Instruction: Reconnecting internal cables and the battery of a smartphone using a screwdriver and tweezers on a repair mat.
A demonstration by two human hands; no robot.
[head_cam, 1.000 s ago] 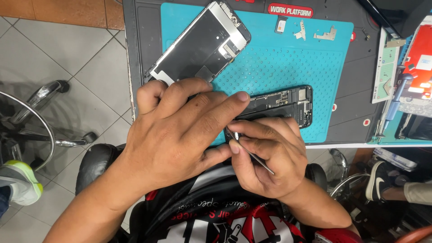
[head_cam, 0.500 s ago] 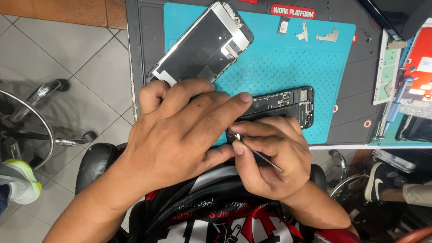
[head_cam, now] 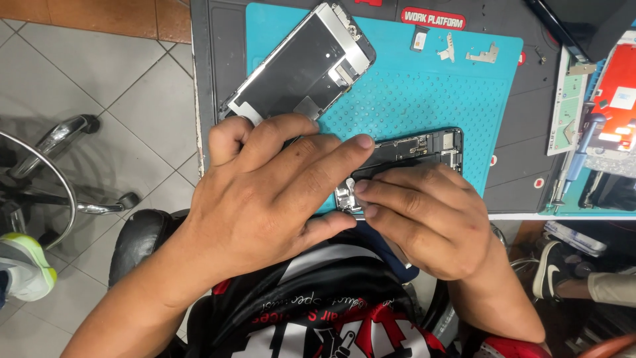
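The opened black phone body [head_cam: 424,147], its circuit parts showing, lies on the teal dotted rubber mat [head_cam: 424,99] at the desk's near edge, right under your hands. Your left hand [head_cam: 265,192] lies flat across its near end, fingers stretched out together. Your right hand [head_cam: 424,219] pinches a small pale piece [head_cam: 350,183] against the phone's lower corner with fingertips pressed together. The detached screen panel [head_cam: 301,63] leans off the phone's far left side. Small metal brackets [head_cam: 467,52] lie farther up the mat.
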